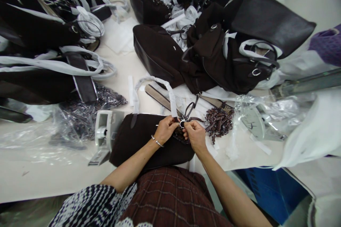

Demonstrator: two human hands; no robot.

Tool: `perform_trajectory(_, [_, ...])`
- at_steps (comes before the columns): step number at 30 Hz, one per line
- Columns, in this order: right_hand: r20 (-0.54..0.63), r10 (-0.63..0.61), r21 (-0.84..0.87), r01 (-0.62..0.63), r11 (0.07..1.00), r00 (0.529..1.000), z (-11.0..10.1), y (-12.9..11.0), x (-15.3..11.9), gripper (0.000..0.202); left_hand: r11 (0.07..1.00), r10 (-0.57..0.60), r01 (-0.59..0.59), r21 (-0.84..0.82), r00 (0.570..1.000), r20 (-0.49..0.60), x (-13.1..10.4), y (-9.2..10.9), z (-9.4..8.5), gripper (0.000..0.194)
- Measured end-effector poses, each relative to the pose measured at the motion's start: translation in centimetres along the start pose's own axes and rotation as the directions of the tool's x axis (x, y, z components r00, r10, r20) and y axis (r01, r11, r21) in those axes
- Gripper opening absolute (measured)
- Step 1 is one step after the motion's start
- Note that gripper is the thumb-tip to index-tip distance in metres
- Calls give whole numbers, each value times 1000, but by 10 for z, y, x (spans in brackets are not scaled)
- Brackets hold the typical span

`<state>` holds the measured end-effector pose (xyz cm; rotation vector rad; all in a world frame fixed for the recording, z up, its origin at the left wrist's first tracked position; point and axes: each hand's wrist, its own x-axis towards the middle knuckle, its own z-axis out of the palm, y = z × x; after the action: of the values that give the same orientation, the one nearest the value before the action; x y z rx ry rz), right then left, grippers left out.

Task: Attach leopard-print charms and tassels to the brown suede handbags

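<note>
Head view: left hand and right hand meet over a metal ring at the top edge of a dark bag lying near on the bench. Fingers of both hands pinch the ring and a braided cord. Fitting appears underway, not finished. More braided cords lie unused just right; further bags are piled far.
</note>
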<state>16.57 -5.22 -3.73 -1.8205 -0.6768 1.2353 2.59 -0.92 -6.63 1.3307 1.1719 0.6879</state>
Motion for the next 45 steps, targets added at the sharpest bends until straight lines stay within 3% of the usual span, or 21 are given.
perform_trajectory(4, [-25,40,107,-37,994,999,-1,7,2,33,1000,-12,12,-8,1000,-17,-3,5,2,13])
perform_trajectory(7, [-56,43,146,-35,989,998,-1,8,0,33,998,-19,22,-57,998,61,-3,6,-2,15])
perform_trajectory(10, [-67,16,131,-7,991,998,1,7,-3,32,993,-14,32,-116,989,150,-2,7,-5,21])
perform_trajectory(13, [-56,-27,76,32,997,998,0,4,-7,31,990,-58,76,-119,987,147,1,10,-4,21])
perform_trajectory(16, [61,-35,24,34,999,998,-5,-4,-7,30,993,-105,109,-35,990,96,2,16,-3,13])
perform_trajectory(19, [210,-41,-99,63,993,977,-14,-17,-1,30,998,-54,52,25,995,80,3,19,-3,11])
perform_trajectory(23, [262,-92,-263,163,951,961,-19,-27,6,33,999,-6,2,49,996,87,2,18,-6,11])
perform_trajectory(28, [245,37,-107,-11,994,969,-16,-21,2,34,1000,-8,12,-20,985,172,0,18,-15,17])
perform_trajectory(31, [222,64,-46,-55,997,973,-15,-14,0,34,1000,-4,3,2,987,163,-1,17,-17,19])
perform_trajectory(41, [84,-17,-109,26,994,996,-4,-9,-11,33,999,22,-26,35,993,114,-3,16,-9,15])
perform_trajectory(45, [83,-64,-142,76,987,995,2,-4,-15,32,997,36,-41,58,996,81,-5,15,-5,15])
